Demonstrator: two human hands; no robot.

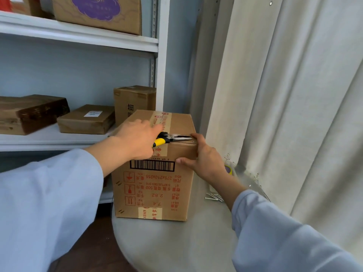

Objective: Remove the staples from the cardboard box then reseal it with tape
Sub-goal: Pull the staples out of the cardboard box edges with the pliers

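Storeroom — metal shelving (82, 36); stacked cardboard parcels (86, 119)

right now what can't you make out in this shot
- Head view: the staple itself, too small and covered by the pliers tips at the box top edge.
- Left hand hides the pliers' handles.
- Roll behind the right hand: mostly hidden, can't confirm it is tape.
- Small metal pieces on the table: too small to identify.
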